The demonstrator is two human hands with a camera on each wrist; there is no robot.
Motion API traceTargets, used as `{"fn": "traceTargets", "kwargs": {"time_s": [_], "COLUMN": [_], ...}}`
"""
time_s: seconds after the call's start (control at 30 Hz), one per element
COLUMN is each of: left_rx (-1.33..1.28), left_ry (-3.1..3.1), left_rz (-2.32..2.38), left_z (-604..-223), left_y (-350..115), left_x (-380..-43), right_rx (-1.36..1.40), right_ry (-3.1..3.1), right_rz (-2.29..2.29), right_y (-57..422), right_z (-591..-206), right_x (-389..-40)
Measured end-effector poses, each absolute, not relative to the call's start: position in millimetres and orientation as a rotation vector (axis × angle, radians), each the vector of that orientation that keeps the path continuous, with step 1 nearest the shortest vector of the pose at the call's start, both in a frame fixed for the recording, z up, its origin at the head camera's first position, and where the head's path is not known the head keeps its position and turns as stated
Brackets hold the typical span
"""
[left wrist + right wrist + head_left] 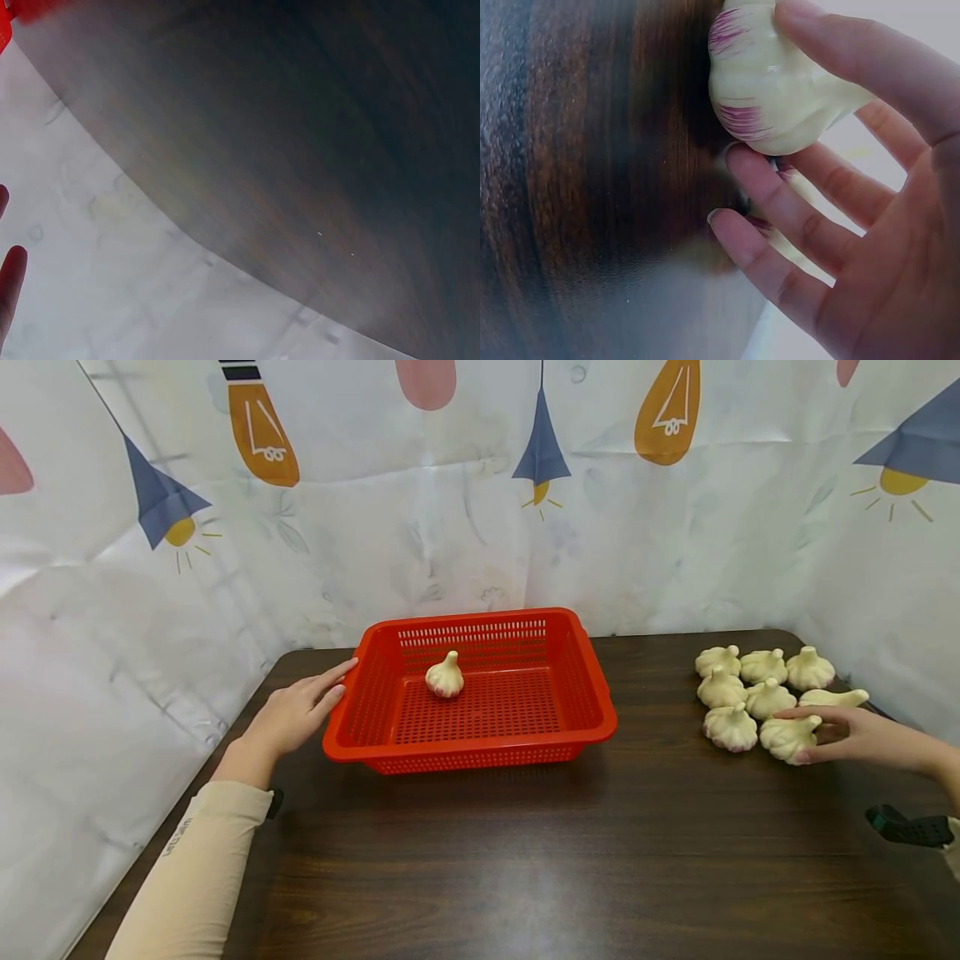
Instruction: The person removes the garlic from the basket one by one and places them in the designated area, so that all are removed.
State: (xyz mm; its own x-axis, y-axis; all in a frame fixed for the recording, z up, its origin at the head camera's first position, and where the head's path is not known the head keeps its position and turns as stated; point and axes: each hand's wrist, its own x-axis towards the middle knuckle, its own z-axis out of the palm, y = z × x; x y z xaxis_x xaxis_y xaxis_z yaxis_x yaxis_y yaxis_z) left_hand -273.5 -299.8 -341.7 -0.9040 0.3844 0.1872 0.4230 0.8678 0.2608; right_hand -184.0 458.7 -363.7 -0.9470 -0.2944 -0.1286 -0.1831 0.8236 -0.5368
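My left hand [294,712] lies at the left rim of a red plastic basket [480,750], its fingers extended and touching the edge. Inside the basket is one garlic bulb [445,677], stem upward. In the left wrist view only two fingertips [10,281] show. At the table's right side my right hand [862,737] pinches a garlic bulb [786,739] at the front of a group. The right wrist view shows the thumb on this white, purple-streaked bulb [769,82] and the fingers around its other side.
Several more garlic bulbs [767,700] sit close together just beyond my right hand, one lying on its side. The dark wooden table [480,860] meets a patterned white cloth [480,543] at the back and sides.
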Motion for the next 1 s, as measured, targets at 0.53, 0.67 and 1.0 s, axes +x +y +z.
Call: {"fn": "traceTargets", "kwargs": {"time_s": [0.53,0.67,1.0], "left_rx": [-0.635,-0.637,-0.64], "left_ry": [-2.908,-2.908,-2.906], "left_rz": [-0.444,-0.441,-0.44], "left_z": [-341.4,-341.7,-343.1], "left_y": [-299.5,-299.8,-300.4], "left_x": [-273.8,-274.0,-273.7], "right_rx": [-0.384,-0.351,-0.317], "right_ry": [2.817,2.813,2.804], "right_rz": [-0.889,-0.864,-0.903], "right_y": [460.8,460.6,469.0], "right_z": [-368.2,-368.3,-370.4], "right_x": [-184.2,-184.3,-177.5]}}
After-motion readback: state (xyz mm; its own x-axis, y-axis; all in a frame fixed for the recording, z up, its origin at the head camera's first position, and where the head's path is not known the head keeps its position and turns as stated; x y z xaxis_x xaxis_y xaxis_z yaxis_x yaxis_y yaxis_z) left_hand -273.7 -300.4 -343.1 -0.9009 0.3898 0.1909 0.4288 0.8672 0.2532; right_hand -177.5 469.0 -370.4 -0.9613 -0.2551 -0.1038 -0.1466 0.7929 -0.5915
